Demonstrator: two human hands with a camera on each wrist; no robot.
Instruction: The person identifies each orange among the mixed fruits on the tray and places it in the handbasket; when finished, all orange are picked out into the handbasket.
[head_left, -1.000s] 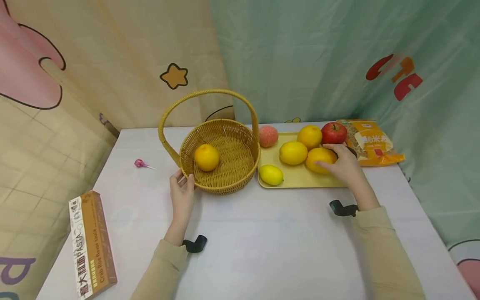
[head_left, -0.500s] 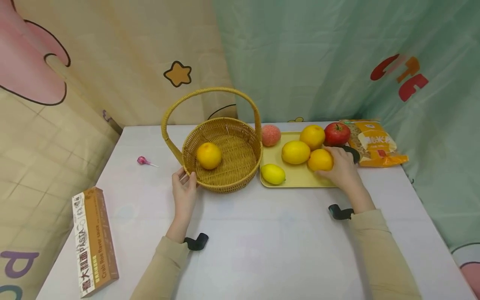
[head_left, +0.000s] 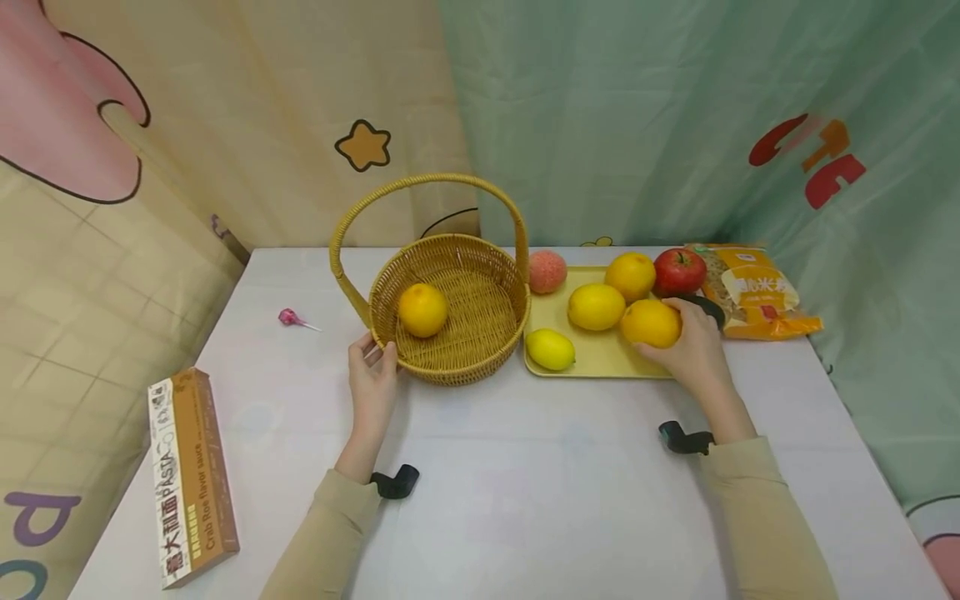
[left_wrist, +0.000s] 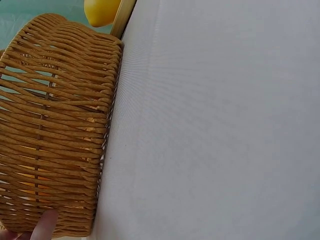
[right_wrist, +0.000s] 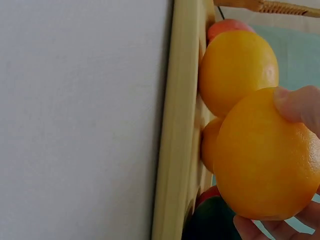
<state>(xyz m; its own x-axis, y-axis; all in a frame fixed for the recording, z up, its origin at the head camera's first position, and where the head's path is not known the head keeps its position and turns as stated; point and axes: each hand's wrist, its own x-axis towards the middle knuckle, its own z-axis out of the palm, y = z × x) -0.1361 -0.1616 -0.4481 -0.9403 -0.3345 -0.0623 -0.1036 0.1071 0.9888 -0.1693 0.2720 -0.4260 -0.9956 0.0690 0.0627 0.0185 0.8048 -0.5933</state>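
A round wicker basket (head_left: 465, 367) with a tall hoop handle stands left of centre, one orange (head_left: 423, 310) inside it. My left hand (head_left: 373, 383) holds the basket's near left rim, thumb at the edge and fingers against the outer side. In the left wrist view, fingertips touch the woven wall (left_wrist: 55, 135). My right hand (head_left: 693, 350) grips another orange (right_wrist: 267, 155) between thumb and fingers, over the right part of the yellow tray (head_left: 592, 367). Close by on the tray are a large lemon (head_left: 596, 307), another orange (head_left: 630, 276) and a small lemon (head_left: 551, 349).
A red apple (head_left: 680, 272), a dark green fruit (head_left: 708, 310) and an orange food bag (head_left: 757, 292) are at the tray's right. A pink round fruit (head_left: 547, 272) sits between basket and tray. Left lie a lollipop (head_left: 288, 317) and a pasta box (head_left: 197, 475).
My right fingers have closed around the orange, and it has risen slightly from its place on the tray. My left hand stays on the basket rim. The head view has shifted a little.
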